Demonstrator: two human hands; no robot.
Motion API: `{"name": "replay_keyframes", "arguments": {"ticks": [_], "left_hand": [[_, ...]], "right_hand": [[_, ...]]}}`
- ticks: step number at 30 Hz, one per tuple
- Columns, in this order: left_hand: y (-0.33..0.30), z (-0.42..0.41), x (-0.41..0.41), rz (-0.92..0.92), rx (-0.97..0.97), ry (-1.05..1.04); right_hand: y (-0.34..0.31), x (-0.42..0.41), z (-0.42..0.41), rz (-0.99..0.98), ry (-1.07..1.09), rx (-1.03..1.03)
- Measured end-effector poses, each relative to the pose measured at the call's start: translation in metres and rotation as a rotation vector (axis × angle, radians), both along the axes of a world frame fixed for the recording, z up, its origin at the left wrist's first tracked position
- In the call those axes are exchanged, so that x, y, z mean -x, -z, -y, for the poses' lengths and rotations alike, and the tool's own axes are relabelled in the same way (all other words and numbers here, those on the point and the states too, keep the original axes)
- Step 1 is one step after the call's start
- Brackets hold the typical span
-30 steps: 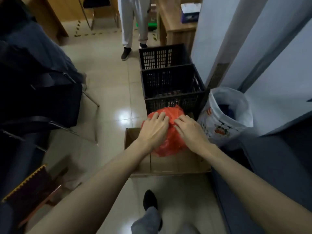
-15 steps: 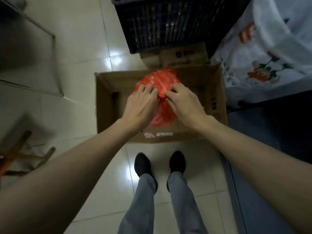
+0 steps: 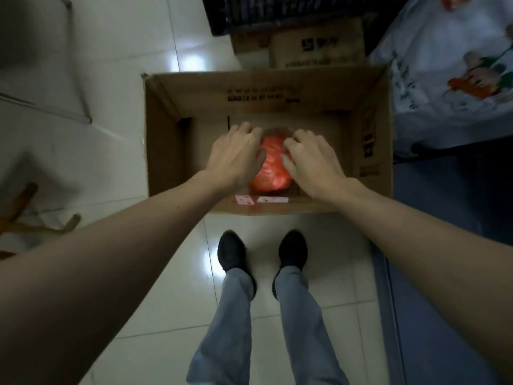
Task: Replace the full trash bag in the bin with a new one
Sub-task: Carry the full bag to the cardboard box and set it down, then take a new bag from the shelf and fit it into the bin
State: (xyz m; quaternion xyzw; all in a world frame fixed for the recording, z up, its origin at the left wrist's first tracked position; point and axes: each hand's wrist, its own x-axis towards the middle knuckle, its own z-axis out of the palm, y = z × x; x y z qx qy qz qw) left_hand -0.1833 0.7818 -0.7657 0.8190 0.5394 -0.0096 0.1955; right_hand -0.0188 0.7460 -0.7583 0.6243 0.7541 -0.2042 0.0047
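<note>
Red bag (image 3: 270, 168): a crumpled red plastic bag, bunched into a lump, inside the open cardboard box, near the middle of its floor and toward the near wall.
Left hand (image 3: 236, 155): palm down on the left side of the red bag, fingers curled over its far edge and gripping the plastic; the fingertips are hidden behind the knuckles.
Right hand (image 3: 311, 158): palm down on the right side of the red bag, fingers bent and closed on the plastic, thumb lying against the bag's surface.
Gap between hands: a strip of red plastic shows between them; the hands are close but not touching.
Cardboard box (image 3: 172, 151): brown, open at the top, standing on the floor, with printed black marks on the far inner wall and small labels on the near edge.
Floor (image 3: 116, 65): pale glossy tiles with bright reflections.
Shoes (image 3: 231, 250): two black shoes just near of the box, with grey trouser legs above them.
Second carton (image 3: 316, 51): printed cardboard just beyond the box's far wall.
Black crate (image 3: 277, 9): perforated, at the far edge, behind the carton.
White sack (image 3: 449, 59): printed with red and green pictures, far right of the box.
Metal chair frame (image 3: 80, 87): far left.
</note>
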Motion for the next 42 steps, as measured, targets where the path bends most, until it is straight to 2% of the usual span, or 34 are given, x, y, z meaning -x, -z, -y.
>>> {"name": "replay_keyframes", "arguments": {"ticks": [5,10,15,21,26,32,42], "left_hand": [[-0.121,-0.054,-0.006,0.018,-0.147,-0.021],[-0.287,-0.121,-0.026,0.066,-0.356,0.015],[-0.455,-0.157,-0.053,0.146,-0.588,0.0],[-0.625,-0.152,-0.098,0.208,-0.78,0.06],[-0.745,-0.126,-0.155,0.388,-0.897,0.178],[-0.824,-0.058,-0.219,0.578,-0.898,0.393],[-0.809,0.102,-0.289,0.718,-0.777,0.865]], "right_hand": [[-0.113,-0.006,-0.061,0.025,0.045,-0.192],[-0.283,-0.025,-0.131,0.012,0.087,-0.42],[-0.454,-0.049,-0.168,0.015,0.149,-0.601],[-0.623,-0.099,-0.147,0.038,0.266,-0.749],[-0.732,-0.152,-0.086,0.13,0.398,-0.885],[-0.801,-0.196,0.023,0.295,0.612,-0.956],[-0.804,-0.189,0.275,0.62,1.071,-0.849]]}}
